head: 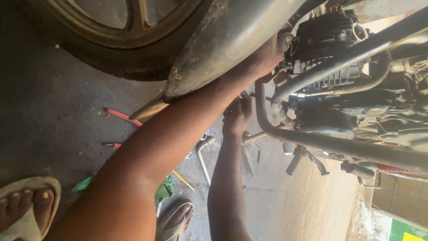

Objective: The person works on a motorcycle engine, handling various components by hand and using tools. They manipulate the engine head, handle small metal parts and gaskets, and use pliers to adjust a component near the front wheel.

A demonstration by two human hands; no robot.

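As seen, engine [339, 49] against left hand [267, 56].

Above me sits a black rubber tyre on a grey spoked wheel [111, 49], with a dull grey metal mudguard [223, 40] curving down beside it. On the dark concrete floor [49, 120] lie 2 orange-handled tools: a longer one [122, 117] and a shorter one [111, 145] just below it. A bent silver L-shaped wrench [203, 158] rests farther along the floor, near a crumpled green cloth [164, 189]. My 2 pale sandals show at the bottom edge, 1 at the corner [26, 209] and 1 beside the cloth [176, 221]. A ribbed black footpeg [356, 169] juts out under the frame.
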